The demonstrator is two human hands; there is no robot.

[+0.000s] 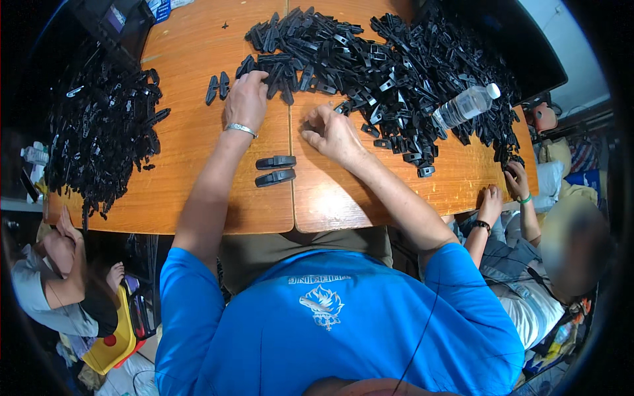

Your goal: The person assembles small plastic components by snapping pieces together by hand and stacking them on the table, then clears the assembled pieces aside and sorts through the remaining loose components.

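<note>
One bottle [464, 107] atop black parts [389, 74]

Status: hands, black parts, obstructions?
Left hand at black plastic parts heap; right hand curled, contents unclear. Two oblong black plastic pieces side by side. Clear white-capped plastic bottle on heap, apart from both hands.

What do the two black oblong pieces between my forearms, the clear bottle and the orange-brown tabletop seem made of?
The two black oblong plastic-looking pieces: probably moulded plastic, satin, judging by their soft sheen and smooth curves. The clear cylindrical plastic-looking bottle: likely glossy plastic, being see-through with bright highlights. The flat orange-brown wooden-looking tabletop: perhaps varnished wood or laminate, given its glossy glare.
</note>
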